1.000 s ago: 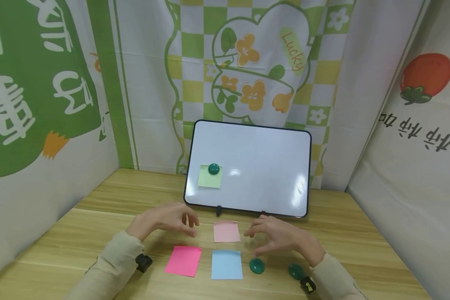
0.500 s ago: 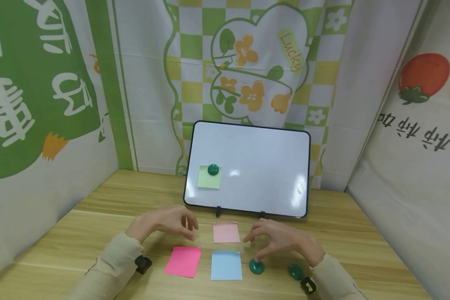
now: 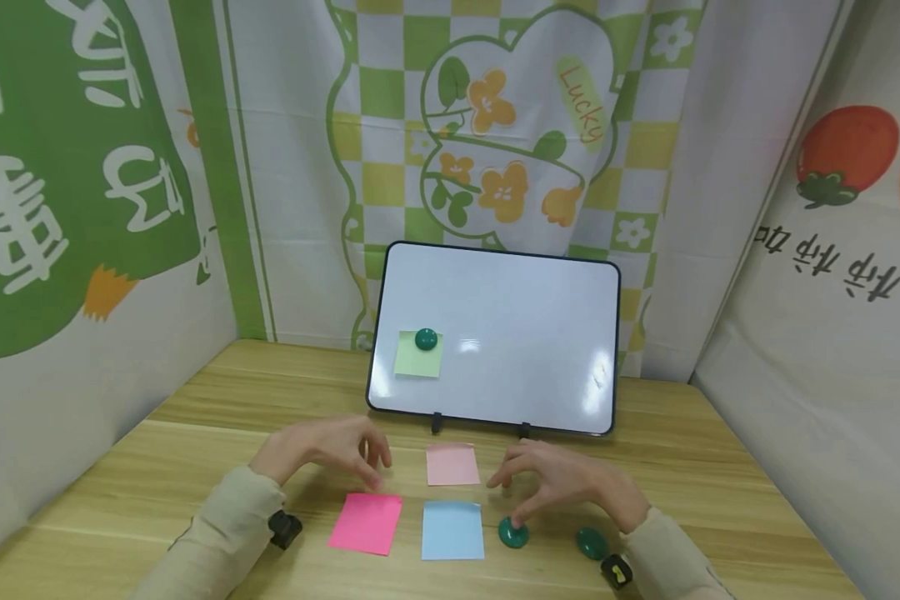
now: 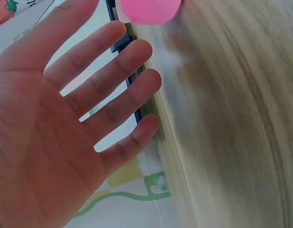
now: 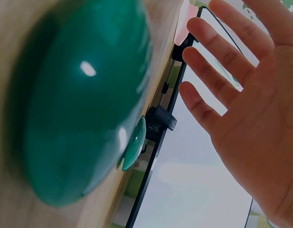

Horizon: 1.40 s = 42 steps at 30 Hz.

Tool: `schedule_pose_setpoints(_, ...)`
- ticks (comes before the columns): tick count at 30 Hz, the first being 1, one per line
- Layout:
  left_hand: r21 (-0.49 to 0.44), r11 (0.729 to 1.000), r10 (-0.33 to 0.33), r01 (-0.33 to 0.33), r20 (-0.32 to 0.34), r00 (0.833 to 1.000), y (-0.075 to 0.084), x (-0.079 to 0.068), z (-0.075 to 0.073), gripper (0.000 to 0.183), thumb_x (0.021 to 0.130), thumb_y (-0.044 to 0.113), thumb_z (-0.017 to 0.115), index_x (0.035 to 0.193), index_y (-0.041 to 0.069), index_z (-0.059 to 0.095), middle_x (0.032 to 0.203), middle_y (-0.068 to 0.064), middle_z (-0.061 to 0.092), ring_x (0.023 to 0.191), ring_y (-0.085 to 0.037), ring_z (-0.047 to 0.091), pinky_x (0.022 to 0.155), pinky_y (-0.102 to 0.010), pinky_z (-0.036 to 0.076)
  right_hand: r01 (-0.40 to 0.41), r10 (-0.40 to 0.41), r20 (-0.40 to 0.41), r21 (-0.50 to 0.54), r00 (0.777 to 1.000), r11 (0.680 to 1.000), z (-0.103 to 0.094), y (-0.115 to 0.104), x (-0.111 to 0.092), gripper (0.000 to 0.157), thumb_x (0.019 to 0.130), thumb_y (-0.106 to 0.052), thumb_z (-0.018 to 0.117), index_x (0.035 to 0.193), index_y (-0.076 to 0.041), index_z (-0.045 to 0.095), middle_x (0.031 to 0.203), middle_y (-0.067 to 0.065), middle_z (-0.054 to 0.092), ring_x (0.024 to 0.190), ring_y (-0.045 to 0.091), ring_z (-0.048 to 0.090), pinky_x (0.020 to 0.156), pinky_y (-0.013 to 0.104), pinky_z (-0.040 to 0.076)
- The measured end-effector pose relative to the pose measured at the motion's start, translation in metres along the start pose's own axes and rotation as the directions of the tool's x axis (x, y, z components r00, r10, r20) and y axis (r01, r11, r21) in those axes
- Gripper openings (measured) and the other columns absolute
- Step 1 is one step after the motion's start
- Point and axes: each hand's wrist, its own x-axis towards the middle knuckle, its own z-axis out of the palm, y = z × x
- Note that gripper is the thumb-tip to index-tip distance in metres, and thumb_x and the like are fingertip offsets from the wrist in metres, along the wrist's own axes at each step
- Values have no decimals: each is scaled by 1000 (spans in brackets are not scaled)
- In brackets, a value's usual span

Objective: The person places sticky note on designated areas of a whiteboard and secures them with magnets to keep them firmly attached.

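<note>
My left hand (image 3: 330,446), fingers loosely bent, hovers beside the top edge of a bright pink sticky note (image 3: 366,523). Nothing lies in its palm in the left wrist view. On the other side my right hand (image 3: 558,477) holds nothing, its fingers apart in the right wrist view. Its thumb tip overlaps the upper edge of a green round magnet (image 3: 513,532) in the head view. A second green magnet (image 3: 592,543) lies under the right wrist. Between the hands are a pale pink sticky note (image 3: 452,464) and a blue sticky note (image 3: 452,530).
Behind the notes a whiteboard (image 3: 525,333) leans on small black stands (image 3: 437,423). A light green sticky note (image 3: 412,360) hangs on it under another green magnet (image 3: 426,339). Printed curtains (image 3: 300,167) enclose the wooden table (image 3: 300,367).
My left hand has come slightly down and its thumb tip is closer to the bright pink note. The right thumb has lowered to the green magnet. Notes and magnets keep their places.
</note>
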Motion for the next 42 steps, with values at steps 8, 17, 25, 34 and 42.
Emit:
schedule_pose_setpoints(8,0,1000,24,-24,10,1000,-4,0,2,24,72,28,78,94,20,72,79,8,62,76,-14,57,66,-27,46,8,-8,3,13,1000,1000,0,1,-1,51,75,-52,70,119,-26,63,105,-9,60,103,6,48,91,30,41)
schedule_pose_setpoints(17,-32,999,24,-24,30,999,-7,0,2,23,72,31,77,93,22,72,80,7,63,77,-13,58,66,-26,46,17,-17,20,20,1000,1000,0,0,0,50,75,-51,71,117,-26,64,105,-8,60,102,7,49,89,27,40)
schedule_pose_setpoints(25,-56,998,6,-3,64,998,-4,-1,2,23,70,34,79,89,23,72,78,5,64,73,-9,56,63,-26,46,0,-2,49,45,999,999,1,0,0,50,75,-49,72,118,-26,64,105,-9,59,102,9,49,89,32,42)
schedule_pose_setpoints(34,-120,992,-15,33,144,989,-3,-5,3,20,70,25,80,87,20,73,70,1,65,59,-6,54,56,-24,44,-1,0,65,23,998,1000,1,-1,1,51,74,-50,72,119,-26,64,104,-9,58,100,11,50,87,32,43)
schedule_pose_setpoints(42,-139,988,-38,63,176,984,-1,-6,2,18,69,20,81,85,19,73,67,2,64,54,-7,53,53,-23,42,-26,23,88,30,996,999,2,-2,1,51,73,-50,72,118,-27,64,104,-11,59,100,7,49,87,30,43)
